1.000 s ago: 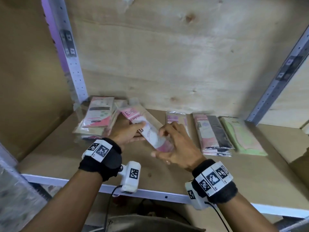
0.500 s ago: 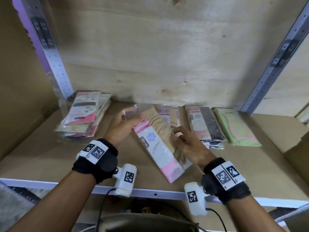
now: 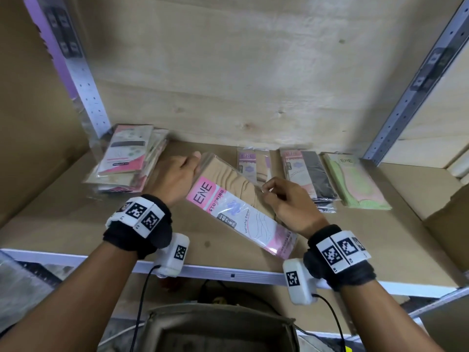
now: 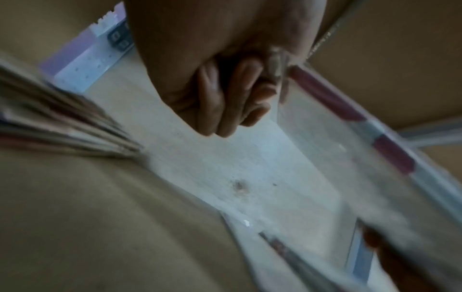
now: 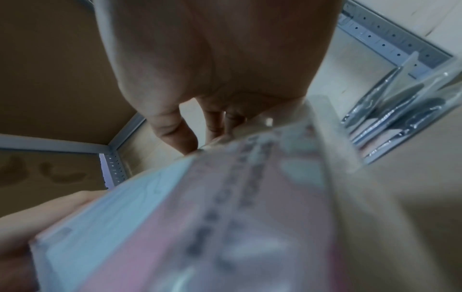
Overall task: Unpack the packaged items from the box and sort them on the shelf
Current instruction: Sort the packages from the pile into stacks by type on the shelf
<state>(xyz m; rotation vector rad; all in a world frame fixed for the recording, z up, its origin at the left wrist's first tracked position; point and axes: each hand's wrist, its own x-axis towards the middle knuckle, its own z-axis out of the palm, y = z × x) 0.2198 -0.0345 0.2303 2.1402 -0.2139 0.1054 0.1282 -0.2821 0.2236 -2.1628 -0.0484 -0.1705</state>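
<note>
A clear-wrapped stocking package point(image 3: 238, 207) with a pink and white card and beige stockings lies slanted just above the shelf board point(image 3: 76, 224), between my hands. My left hand point(image 3: 195, 163) grips its far left corner, thumb on top and fingers curled beneath. My right hand point(image 3: 265, 191) pinches the package's right edge. In the left wrist view the curled left hand point(image 4: 237, 98) sits beside the plastic of the package point(image 4: 337, 158). In the right wrist view the right hand point(image 5: 215, 126) meets the blurred package point(image 5: 200, 217).
On the shelf lie a stack of pink-card packs point(image 3: 127, 158) at the back left, a beige pack point(image 3: 251, 161), black packs point(image 3: 309, 176) and a green pack point(image 3: 355, 181). Metal uprights point(image 3: 83, 80) point(image 3: 418, 72) flank the bay. A box point(image 3: 220, 326) sits below the shelf's front rail point(image 3: 228, 274).
The package has come down from between my raised hands toward the shelf middle. My right hand shifted from its near end to its right edge; my left hand stayed at its far corner.
</note>
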